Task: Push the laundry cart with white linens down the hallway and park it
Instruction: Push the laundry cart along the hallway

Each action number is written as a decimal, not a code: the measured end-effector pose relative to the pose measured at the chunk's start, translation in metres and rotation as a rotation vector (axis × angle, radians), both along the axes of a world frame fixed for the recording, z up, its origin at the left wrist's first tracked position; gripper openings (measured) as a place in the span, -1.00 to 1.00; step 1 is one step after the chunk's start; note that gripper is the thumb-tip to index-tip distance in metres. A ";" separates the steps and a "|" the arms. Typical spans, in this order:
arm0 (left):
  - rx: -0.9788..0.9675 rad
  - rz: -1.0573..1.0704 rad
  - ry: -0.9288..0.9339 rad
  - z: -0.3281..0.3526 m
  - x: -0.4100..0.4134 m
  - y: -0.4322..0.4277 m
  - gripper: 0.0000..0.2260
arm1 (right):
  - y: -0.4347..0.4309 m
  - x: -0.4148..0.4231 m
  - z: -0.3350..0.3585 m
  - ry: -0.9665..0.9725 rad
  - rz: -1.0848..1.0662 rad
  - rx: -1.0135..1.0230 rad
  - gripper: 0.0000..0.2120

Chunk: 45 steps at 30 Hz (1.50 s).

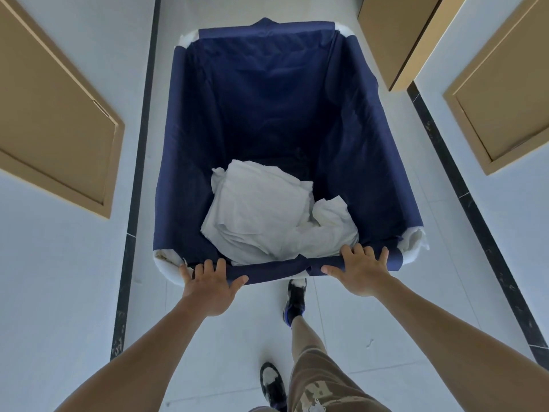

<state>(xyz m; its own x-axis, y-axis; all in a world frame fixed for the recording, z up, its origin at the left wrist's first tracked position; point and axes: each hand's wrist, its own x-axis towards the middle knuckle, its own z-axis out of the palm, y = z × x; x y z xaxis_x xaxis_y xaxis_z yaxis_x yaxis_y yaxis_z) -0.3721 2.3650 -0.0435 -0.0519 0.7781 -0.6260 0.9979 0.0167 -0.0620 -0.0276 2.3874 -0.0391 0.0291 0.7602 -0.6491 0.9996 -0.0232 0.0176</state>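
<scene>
- Two hands are on the near rim of the laundry cart point(276, 93): your left hand point(208, 288) is draped over the blue-lined edge by the near-left corner, and your right hand point(361, 270) over it toward the near-right corner. Fingers curl over the top and thumbs sit underneath, a light hold rather than a tight fist.
- The white linens point(267, 215) lie in a loose heap at the bottom, toward your end of the cart; the far half of the liner is bare.
- You look to be mid-push: the cart points straight down the hallway floor point(335, 328), between the dark baseboard strips, with one foot forward under the rim.
- Brown doors point(56, 114) line both walls, and one on the right stands near the cart's far corner.
- Next, keep even pressure through both palms so the cart tracks straight, and steer slightly left if that corner drifts toward the door. No parking spot shows yet.
</scene>
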 end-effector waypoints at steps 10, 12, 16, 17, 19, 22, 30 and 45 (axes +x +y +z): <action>-0.080 0.050 0.042 0.010 -0.008 0.165 -0.29 | 0.163 -0.016 0.003 0.030 0.016 -0.052 -0.13; -0.080 0.057 0.046 0.011 -0.006 0.197 -0.29 | 0.196 -0.015 0.004 0.038 0.022 -0.052 -0.14; -0.061 0.062 0.043 0.012 -0.001 0.259 -0.29 | 0.265 -0.010 0.006 0.025 0.050 -0.046 -0.13; -0.061 0.064 0.052 0.013 0.002 0.273 -0.29 | 0.280 -0.008 0.006 0.014 0.058 -0.048 -0.13; -0.056 0.075 0.072 0.013 0.006 0.300 -0.28 | 0.310 -0.007 0.007 0.006 0.065 -0.042 -0.13; -0.065 0.104 0.063 0.013 0.007 0.345 -0.27 | 0.356 -0.006 0.006 0.004 0.076 -0.022 -0.14; -0.053 0.122 0.009 0.008 -0.003 0.466 -0.25 | 0.478 -0.011 0.003 0.011 0.079 0.029 -0.10; -0.108 0.086 -0.001 0.018 -0.036 0.707 -0.28 | 0.713 -0.047 0.008 -0.027 0.040 -0.016 -0.11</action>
